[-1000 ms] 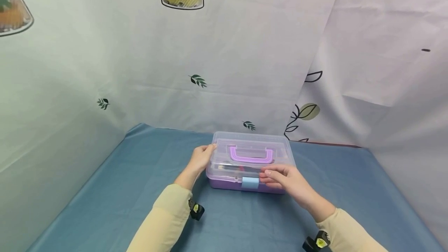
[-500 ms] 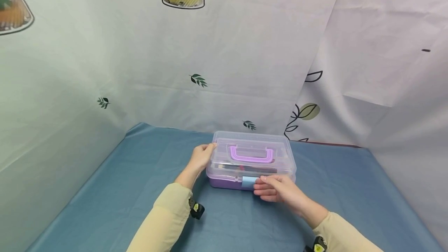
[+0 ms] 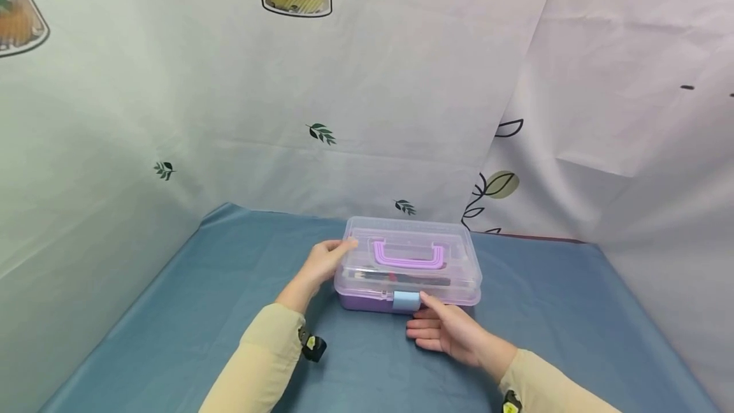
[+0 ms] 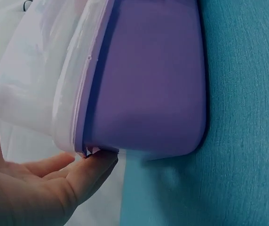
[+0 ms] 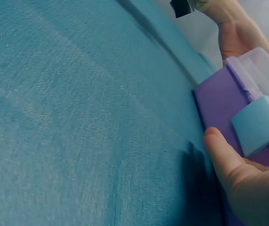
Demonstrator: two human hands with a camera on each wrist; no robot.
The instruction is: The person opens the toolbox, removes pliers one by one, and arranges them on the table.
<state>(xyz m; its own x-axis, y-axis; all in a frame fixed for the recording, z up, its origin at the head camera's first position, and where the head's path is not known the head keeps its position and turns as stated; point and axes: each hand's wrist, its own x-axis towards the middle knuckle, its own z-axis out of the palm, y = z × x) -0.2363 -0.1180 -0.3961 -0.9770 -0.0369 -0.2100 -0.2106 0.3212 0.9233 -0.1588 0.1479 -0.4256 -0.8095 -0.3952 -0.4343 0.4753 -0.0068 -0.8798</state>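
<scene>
A plastic storage box with a purple base and a clear lid sits on the cloth, lid down. Its purple handle lies folded on the lid, and a light blue latch marks the front. My left hand holds the box's left side, thumb on the lid and fingers beneath the rim in the left wrist view. At the front, my right hand has its fingers extended, with the thumb at the latch's right edge. In the right wrist view a fingertip lies near the latch.
Blue cloth covers the table on both sides of the box. A pale printed curtain rises close behind it. Thin items, hard to make out, show through the lid.
My right hand has moved down and left from over the box's front right, to just below the latch, its thumb now beside it. The left hand keeps its hold.
</scene>
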